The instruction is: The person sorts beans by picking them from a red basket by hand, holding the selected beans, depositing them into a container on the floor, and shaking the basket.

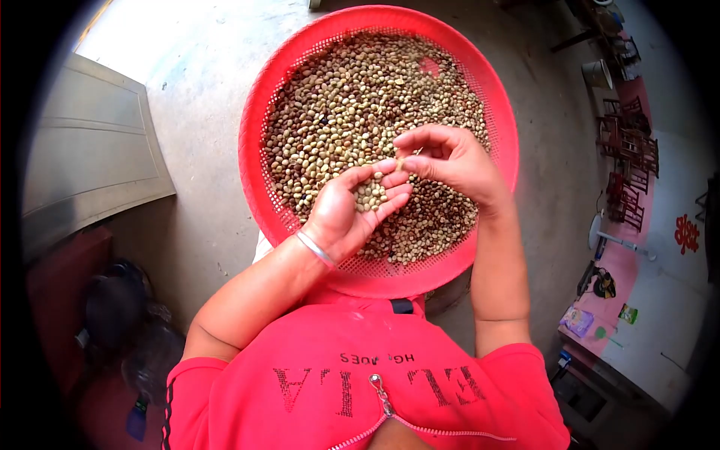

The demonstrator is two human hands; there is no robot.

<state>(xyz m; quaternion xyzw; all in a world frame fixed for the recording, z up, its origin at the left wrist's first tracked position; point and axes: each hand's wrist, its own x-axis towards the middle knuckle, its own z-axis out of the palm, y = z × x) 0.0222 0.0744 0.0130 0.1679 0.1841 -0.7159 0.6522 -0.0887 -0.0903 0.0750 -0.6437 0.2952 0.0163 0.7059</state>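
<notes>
Red basket [390, 285], one, holds countless beans [337, 97] beneath two hands [341, 219] [466, 169].

In the left grip [349, 210] lie beans [370, 196]; the right grip [456, 163] is just to its right, slightly forward; under both, more beans [352, 90] lie in the sieve basket [256, 150], reaching before and behind them; a bangle [316, 249] sits behind the left grip, on the forearm [255, 294]; chairs [637, 148] stand far right of both, a bucket [598, 73] ahead of them.
</notes>
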